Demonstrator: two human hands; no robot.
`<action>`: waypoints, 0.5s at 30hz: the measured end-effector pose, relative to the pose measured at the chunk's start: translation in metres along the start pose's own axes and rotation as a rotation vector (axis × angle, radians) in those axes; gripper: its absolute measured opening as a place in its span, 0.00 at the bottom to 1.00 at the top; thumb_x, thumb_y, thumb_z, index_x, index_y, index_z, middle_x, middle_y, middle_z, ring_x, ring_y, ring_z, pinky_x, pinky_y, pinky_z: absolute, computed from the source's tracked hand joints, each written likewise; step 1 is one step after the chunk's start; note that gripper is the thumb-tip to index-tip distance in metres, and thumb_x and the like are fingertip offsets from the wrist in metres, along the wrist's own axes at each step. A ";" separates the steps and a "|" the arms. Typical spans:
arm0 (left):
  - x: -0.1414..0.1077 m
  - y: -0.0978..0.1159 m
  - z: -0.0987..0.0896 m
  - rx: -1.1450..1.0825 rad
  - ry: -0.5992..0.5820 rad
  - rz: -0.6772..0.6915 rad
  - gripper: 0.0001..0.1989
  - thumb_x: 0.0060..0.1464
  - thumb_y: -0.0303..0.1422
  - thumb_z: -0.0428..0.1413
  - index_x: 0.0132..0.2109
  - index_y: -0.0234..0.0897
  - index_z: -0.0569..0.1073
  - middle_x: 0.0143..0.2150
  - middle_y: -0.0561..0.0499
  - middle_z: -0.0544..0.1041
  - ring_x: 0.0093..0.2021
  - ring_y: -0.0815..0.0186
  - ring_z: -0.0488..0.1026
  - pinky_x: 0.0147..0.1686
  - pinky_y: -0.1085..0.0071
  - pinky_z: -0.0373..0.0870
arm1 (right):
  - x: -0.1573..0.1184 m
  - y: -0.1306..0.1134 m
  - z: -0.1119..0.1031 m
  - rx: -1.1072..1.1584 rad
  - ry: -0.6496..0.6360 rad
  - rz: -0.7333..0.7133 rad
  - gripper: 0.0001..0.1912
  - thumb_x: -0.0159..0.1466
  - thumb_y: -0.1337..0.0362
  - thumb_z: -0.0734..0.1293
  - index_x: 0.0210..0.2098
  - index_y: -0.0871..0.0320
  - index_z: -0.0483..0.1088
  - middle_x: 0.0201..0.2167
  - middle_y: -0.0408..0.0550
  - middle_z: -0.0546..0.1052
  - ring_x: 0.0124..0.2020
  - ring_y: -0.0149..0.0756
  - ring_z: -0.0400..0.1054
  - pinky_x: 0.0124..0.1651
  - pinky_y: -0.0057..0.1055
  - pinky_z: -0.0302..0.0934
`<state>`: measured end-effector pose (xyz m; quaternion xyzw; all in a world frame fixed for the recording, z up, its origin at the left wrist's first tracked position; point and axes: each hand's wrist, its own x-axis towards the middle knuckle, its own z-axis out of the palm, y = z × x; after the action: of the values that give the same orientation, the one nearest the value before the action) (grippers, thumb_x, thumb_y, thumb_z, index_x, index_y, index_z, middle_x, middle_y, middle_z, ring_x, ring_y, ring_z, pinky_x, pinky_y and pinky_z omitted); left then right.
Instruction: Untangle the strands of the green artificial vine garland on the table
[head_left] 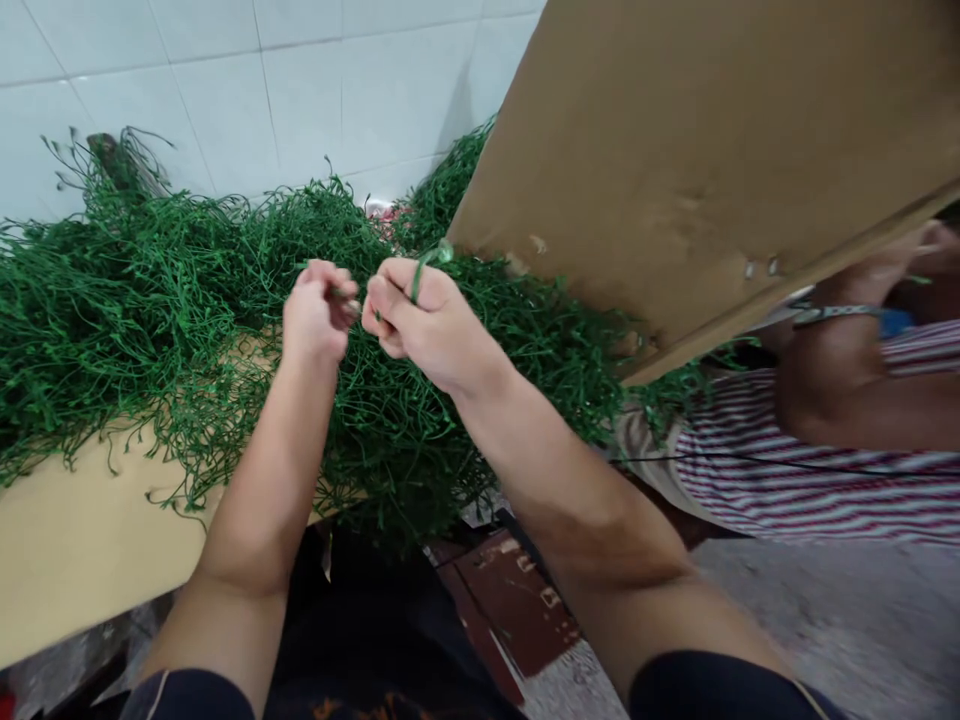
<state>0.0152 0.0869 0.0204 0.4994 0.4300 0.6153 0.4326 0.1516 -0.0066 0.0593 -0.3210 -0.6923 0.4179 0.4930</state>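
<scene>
Beside a white-tiled wall (210, 110), a heap of thin green stems (187, 270) sprawls across a tan board (82, 540), and we hold both bare hands above its middle, just apart from each other. Our right hand (420, 310) is clamped on a green strand (416, 282), which crosses over the curled fingers and ends in a pale, glossy tip (445, 251). Our left hand (315, 310), close by, has its fingers bent in toward the thumb; we cannot tell whether anything is gripped between them. To our right, a large brown cardboard panel (675, 180) leans across the view, with more stems bunched along its lower edge. Past it we see part of a co-worker: a bent arm (817, 390) with a band (840, 313) around it, beside red-and-white striped cloth (780, 490). Below us, a reddish-brown piece (517, 600) lies on the grey floor (840, 590).
</scene>
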 end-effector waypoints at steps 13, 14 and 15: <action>-0.026 0.011 -0.007 0.550 -0.233 0.107 0.26 0.44 0.31 0.59 0.52 0.30 0.67 0.56 0.36 0.69 0.48 0.60 0.71 0.48 0.61 0.68 | 0.012 0.006 -0.056 0.184 -0.519 0.175 0.21 0.60 0.49 0.63 0.24 0.60 0.58 0.18 0.40 0.68 0.12 0.15 0.44 0.14 0.19 0.37; -0.026 0.013 -0.008 0.558 -0.198 0.166 0.29 0.44 0.31 0.59 0.55 0.31 0.65 0.59 0.35 0.65 0.51 0.58 0.70 0.48 0.61 0.67 | 0.013 0.003 -0.058 0.161 -0.621 0.174 0.21 0.61 0.49 0.63 0.23 0.60 0.57 0.18 0.40 0.67 0.12 0.15 0.45 0.14 0.20 0.38; -0.027 0.015 -0.009 0.549 -0.188 0.222 0.32 0.44 0.32 0.60 0.58 0.33 0.62 0.61 0.35 0.62 0.53 0.57 0.68 0.48 0.61 0.67 | 0.013 0.000 -0.059 0.139 -0.715 0.165 0.21 0.61 0.50 0.62 0.23 0.60 0.57 0.17 0.39 0.66 0.13 0.16 0.46 0.15 0.20 0.40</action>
<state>0.0080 0.0562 0.0274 0.6963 0.4810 0.4707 0.2495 0.2041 0.0201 0.0744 -0.1752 -0.7627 0.5877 0.2054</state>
